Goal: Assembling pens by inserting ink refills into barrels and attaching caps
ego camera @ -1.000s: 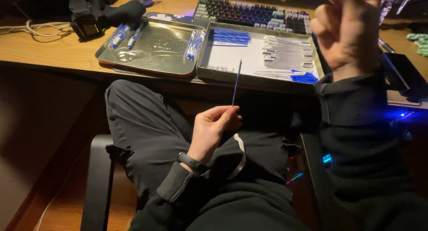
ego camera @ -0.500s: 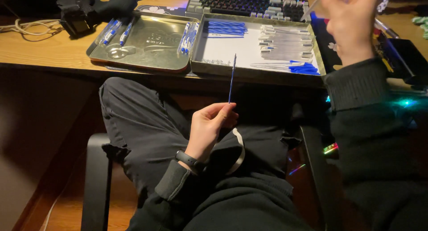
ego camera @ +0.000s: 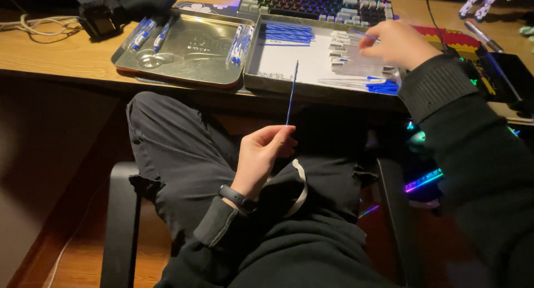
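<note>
My left hand (ego camera: 264,154) rests over my lap and pinches a thin blue refill rod (ego camera: 291,94) that points up toward the desk edge. My right hand (ego camera: 396,43) reaches over the right metal tin tray (ego camera: 267,83), fingers curled above a row of pale clear pen parts (ego camera: 347,53). Whether it holds one of them is unclear. A bundle of blue rods (ego camera: 287,33) lies at the tray's back left, and small blue caps (ego camera: 382,87) sit at its front right.
An open tin lid (ego camera: 183,51) on the left holds several blue-and-white pens (ego camera: 239,43). Behind the trays are a backlit keyboard (ego camera: 317,0), a black device (ego camera: 103,21) with a white cable at far left, and a marker (ego camera: 483,35) at far right. Chair arms flank my legs.
My right hand came down from in front of the camera and now hovers over the pen parts in the right tray. The left hand kept hold of the blue rod.
</note>
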